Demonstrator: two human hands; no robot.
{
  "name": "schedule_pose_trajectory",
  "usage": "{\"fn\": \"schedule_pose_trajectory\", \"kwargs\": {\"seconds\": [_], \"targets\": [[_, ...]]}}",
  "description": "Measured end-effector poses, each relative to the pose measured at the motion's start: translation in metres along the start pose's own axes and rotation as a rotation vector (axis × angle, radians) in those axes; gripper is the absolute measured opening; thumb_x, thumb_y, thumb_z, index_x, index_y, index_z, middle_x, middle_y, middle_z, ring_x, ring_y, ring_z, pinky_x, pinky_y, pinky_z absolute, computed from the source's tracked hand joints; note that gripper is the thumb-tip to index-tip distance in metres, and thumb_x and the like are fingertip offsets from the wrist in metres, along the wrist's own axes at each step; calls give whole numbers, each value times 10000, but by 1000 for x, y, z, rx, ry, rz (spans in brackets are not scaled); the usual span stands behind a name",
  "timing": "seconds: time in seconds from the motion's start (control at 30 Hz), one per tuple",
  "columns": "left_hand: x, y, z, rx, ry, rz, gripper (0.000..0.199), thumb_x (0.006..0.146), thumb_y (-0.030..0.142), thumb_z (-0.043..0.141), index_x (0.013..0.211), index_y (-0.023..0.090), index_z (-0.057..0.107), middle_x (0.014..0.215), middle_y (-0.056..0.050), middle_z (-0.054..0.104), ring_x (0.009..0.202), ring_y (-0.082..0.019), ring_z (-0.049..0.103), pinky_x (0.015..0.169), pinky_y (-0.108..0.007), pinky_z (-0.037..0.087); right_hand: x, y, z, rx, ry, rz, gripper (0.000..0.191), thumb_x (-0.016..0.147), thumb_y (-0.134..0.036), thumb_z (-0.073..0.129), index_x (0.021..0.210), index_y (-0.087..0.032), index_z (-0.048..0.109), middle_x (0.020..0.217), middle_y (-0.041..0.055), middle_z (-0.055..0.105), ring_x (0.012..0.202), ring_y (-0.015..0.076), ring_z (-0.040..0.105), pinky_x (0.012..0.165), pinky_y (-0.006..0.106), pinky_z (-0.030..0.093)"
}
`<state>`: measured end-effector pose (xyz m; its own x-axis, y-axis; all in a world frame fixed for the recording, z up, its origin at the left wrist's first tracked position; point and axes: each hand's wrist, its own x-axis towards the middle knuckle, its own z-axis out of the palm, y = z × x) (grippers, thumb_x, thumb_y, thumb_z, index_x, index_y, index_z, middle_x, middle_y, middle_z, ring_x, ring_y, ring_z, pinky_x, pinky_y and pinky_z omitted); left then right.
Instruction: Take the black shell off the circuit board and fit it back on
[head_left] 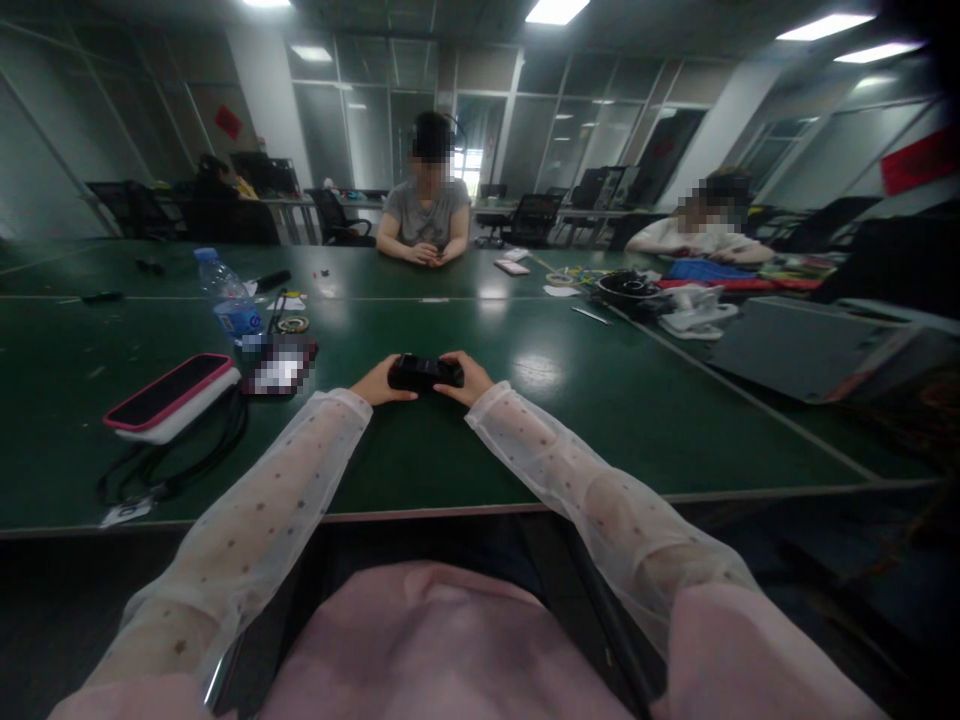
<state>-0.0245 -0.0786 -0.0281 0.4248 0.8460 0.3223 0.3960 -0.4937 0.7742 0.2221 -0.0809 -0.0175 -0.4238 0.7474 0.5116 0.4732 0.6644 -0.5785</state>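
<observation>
A small black oblong device [425,373] is held level between my two hands, just above or on the green tabletop; I cannot tell whether it touches. My left hand [384,381] grips its left end, thumb along the near side. At the right end my right hand [463,377] closes round it in the same way. The device's exact kind does not show. To the left of my left hand lies a phone-like item [281,365], partly blurred out. Beyond it stands a tilted-looking clear water bottle [229,300] with a blue cap.
A pink-and-white case [176,397] with a black cord lies at the left. A tape roll [292,324] sits near the bottle. On the right are a grey box [806,345], a white plastic bag [697,312] and cables. Two people sit across the green table [600,420].
</observation>
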Motion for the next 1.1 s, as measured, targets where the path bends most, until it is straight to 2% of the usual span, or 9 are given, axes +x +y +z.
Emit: {"fn": "schedule_pose_trajectory", "kwargs": {"seconds": [0.2, 0.43, 0.67, 0.83, 0.97, 1.1], "targets": [[-1, 3, -1, 29, -5, 7, 911, 571, 349, 816, 1327, 102, 372, 1299, -202, 506, 1211, -319, 492, 1039, -492, 335, 1, 7, 3, -26, -63, 7, 562, 658, -316, 744, 1142, -194, 486, 1089, 101, 597, 1034, 260, 574, 899, 452, 453], [0, -2, -1, 35, 18, -7, 823, 615, 359, 788, 1310, 152, 398, 1264, -161, 542, 1177, -304, 524, 1016, -491, 361, 2, 11, 6, -70, -39, 2, 545, 688, -296, 731, 1168, -210, 487, 1118, 93, 581, 1059, 258, 554, 920, 468, 446], [1, -4, 0, 36, 26, 4, 818, 604, 348, 790, 1295, 143, 404, 1259, -164, 541, 1179, -306, 518, 1022, -493, 352, 2, 12, 8, -78, -27, 1, 557, 702, -246, 722, 1202, -220, 476, 1145, 95, 560, 1096, 264, 533, 956, 485, 422], [1, -4, 0, 35, 27, -18, 810, 603, 347, 792, 1279, 124, 406, 1244, -176, 547, 1163, -310, 528, 1008, -490, 368, 2, 13, 7, -108, -18, 11, 546, 721, -237, 704, 1209, -175, 466, 1156, 124, 550, 1099, 265, 521, 964, 474, 419], [0, -3, 0, 10, 11, -21, 791, 604, 306, 786, 1279, 138, 409, 1263, -168, 534, 1181, -311, 513, 1011, -495, 365, 1, 15, 7, -106, -15, 19, 548, 722, -237, 702, 1213, -207, 461, 1151, 105, 548, 1092, 263, 524, 960, 493, 418], [4, -4, -7, -69, -22, -46, 804, 622, 184, 726, 1333, 124, 355, 1295, -183, 509, 1185, -291, 514, 994, -465, 394, 2, 17, 8, -102, -4, 36, 547, 735, -257, 692, 1224, -206, 453, 1165, 112, 540, 1107, 263, 518, 962, 491, 419]]}}
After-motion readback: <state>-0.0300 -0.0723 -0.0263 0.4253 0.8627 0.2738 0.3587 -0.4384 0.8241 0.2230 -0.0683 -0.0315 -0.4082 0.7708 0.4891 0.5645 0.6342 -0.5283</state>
